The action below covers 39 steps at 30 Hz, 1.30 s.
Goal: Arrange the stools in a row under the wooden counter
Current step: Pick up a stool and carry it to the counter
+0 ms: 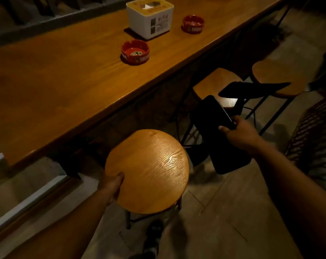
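Gripping the near-left rim of a round wooden stool (pixel 147 171), the left hand (pixel 111 186) has its thumb on top of the seat and its fingers curled under the edge. This stool stands in the lower middle of the frame, just in front of the counter's edge, its dark metal legs showing below the seat. To the right, the right hand (pixel 238 133) is closed on the top edge of a black folding chair (pixel 220 135), thumb laid across the backrest; the chair leans at a tilt, its dark seat panel sticking out toward the upper right. Behind the chair, a second stool (pixel 214 85) sits partly tucked under the counter, and a third stool (pixel 272 75) stands farther right, out from the counter and partly covered by the chair's seat.

Running from the lower left to the upper right is the long wooden counter (pixel 65 86). On it, at upper middle, stands a white square box with a yellow top (pixel 151 19); its printing is too blurred to read. Just in front of the box is a red ashtray (pixel 135 52) with white lettering that seems to begin "SINGA", and another red ashtray (pixel 193 24) sits to the box's right, its lettering unclear. A dark shoe (pixel 152 238) shows at the bottom edge on the tiled floor.
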### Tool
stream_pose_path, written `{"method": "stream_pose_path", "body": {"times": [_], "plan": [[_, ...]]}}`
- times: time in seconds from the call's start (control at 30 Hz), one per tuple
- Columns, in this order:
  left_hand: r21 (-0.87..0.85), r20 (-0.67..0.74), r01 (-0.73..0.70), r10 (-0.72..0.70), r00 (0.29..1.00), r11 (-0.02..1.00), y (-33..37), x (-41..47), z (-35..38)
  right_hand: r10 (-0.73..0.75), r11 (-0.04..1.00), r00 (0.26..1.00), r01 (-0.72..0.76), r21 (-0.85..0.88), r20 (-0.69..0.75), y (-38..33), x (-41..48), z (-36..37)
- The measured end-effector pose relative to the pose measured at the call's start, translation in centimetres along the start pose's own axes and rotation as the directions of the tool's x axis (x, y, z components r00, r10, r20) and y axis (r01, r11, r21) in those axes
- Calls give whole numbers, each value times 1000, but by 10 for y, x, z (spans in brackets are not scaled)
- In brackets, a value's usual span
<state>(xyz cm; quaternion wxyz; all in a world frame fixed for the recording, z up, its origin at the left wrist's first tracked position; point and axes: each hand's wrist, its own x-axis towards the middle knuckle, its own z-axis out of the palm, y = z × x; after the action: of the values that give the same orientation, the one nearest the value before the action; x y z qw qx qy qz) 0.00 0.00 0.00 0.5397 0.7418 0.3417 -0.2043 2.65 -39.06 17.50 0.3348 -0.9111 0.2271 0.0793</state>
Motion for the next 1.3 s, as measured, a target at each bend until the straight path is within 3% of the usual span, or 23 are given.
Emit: {"method": "stream_pose_path", "body": {"times": [0.37,0.6,0.97,1.3], "plan": [[-111,-20,37,-40,999,993,-7,14,7,32,995,998,-37,97,56,3,5,-6],[-30,43,96,-94,995,995,-3,24,5,116,973,993,-115,199,6,24,-16,-8],[233,179,-89,48,983,968,45,27,34,336,885,933,-265,382,-130,87,-98,-12],[383,318,-230,106,942,894,86,73,64,524,751,819,-314,581,-234,73,-155,12]]}}
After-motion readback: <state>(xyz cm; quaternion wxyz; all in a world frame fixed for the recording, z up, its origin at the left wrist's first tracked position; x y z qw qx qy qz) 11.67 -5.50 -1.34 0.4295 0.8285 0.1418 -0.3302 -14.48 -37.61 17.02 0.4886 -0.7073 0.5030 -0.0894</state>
